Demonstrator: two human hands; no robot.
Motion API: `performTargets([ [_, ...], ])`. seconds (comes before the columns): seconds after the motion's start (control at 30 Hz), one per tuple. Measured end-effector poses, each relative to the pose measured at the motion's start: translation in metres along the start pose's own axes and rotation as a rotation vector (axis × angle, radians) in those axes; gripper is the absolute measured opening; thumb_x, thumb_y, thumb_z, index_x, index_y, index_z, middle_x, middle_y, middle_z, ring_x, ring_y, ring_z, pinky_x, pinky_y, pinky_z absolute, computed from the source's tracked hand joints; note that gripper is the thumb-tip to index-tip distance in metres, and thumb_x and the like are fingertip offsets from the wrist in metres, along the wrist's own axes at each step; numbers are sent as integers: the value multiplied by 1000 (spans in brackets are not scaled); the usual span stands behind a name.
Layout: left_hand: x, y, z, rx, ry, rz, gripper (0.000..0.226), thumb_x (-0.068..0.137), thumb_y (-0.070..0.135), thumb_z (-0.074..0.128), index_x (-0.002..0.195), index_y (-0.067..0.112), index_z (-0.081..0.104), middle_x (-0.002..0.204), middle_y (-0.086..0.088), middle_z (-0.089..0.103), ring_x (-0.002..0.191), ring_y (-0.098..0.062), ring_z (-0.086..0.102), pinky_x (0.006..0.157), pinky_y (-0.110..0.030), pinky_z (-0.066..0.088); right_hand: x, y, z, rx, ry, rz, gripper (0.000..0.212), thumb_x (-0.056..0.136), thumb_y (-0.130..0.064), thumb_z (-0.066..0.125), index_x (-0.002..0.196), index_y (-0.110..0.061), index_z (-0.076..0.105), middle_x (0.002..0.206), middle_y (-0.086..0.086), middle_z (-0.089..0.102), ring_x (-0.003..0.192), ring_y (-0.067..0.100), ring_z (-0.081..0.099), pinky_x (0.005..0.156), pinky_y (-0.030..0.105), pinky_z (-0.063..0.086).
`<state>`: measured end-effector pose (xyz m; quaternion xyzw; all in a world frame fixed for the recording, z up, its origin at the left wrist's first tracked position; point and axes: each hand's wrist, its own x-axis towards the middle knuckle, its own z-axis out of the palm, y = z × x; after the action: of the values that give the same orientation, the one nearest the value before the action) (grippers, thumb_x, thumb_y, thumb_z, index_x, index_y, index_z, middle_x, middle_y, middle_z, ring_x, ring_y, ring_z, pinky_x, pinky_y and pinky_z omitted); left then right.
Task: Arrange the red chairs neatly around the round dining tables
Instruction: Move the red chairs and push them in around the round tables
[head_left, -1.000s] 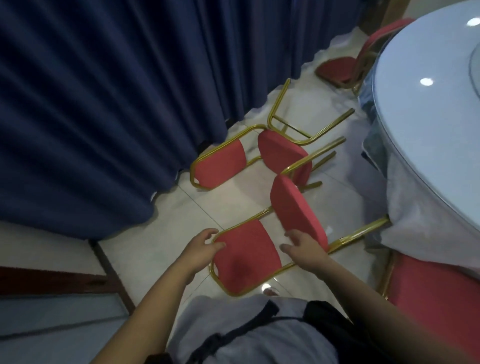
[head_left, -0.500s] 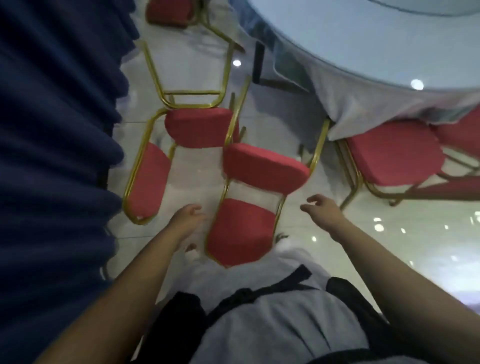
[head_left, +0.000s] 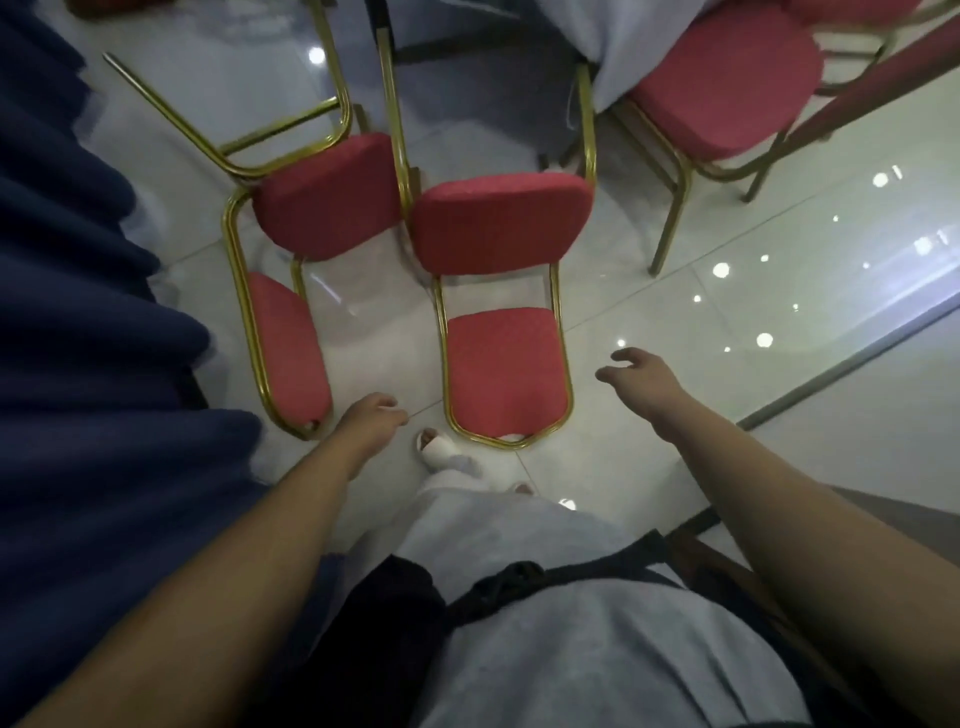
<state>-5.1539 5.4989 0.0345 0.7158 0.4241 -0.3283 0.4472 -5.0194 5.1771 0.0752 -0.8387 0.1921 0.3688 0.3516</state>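
Note:
Two red chairs with gold frames lie tipped on their backs on the white tile floor. The nearer chair (head_left: 506, 364) lies straight ahead of me, its backrest towards my feet. The other fallen chair (head_left: 291, 332) lies to its left by the curtain. My left hand (head_left: 371, 421) hovers low between the two backrests with loosely curled fingers, holding nothing. My right hand (head_left: 641, 376) hangs to the right of the nearer chair, fingers relaxed, touching nothing. A third red chair (head_left: 722, 83) stands upright at the white-clothed table (head_left: 618, 57), top right.
A dark blue curtain (head_left: 88, 322) fills the left side, close to the left chair. My white shoe (head_left: 441, 452) stands just below the nearer chair's backrest. Glossy floor (head_left: 779, 312) stretches to the right. A dark chair frame (head_left: 727, 566) sits near my right elbow.
Both hands have let go of the nearer chair and pulled back from it. My view has swung right and down, so the chairs now lie straight ahead of me.

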Motion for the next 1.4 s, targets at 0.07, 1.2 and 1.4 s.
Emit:
performTargets([
  [0.07,-5,-18,4,73,-19,-30,46,90,26,63,134,18,54,124,-2,49,101,-18,47,86,-29,39,4,20,13,26,-26,40,57,88,-28,66,140,-13,50,135,12,56,117,29,56,89,32,42],
  [1.2,580,-178,251,-264,-328,-288,70,93,49,56,147,8,39,149,-18,44,134,-34,45,106,-45,41,541,348,242,118,-171,237,76,70,-59,79,128,-19,50,121,2,60,101,22,60,81,40,50],
  [1.4,570,-155,224,-98,-320,-250,47,98,41,51,126,3,59,127,-23,61,99,-32,68,78,-38,56,530,347,240,229,-90,209,47,85,-57,66,95,-11,66,99,9,70,82,24,66,73,37,53],
])
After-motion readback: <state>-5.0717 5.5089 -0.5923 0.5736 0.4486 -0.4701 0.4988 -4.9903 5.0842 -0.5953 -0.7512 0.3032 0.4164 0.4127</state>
